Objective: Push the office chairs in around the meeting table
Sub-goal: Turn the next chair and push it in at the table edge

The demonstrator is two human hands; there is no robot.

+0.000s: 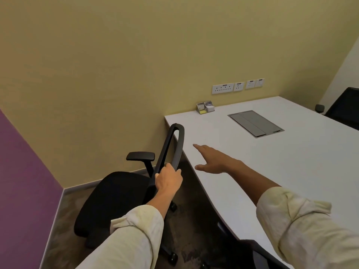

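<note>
The big white meeting table (pixel 272 171) lies under our right hand (pixel 211 162), which is open flat and holds nothing. Just left of it, our left hand (pixel 168 180) is wrapped tight around the back of the black office chair (pixel 116 195), whose seat faces away from the table. We should turn it, then roll it in slowly. We cannot read any words here.
</note>
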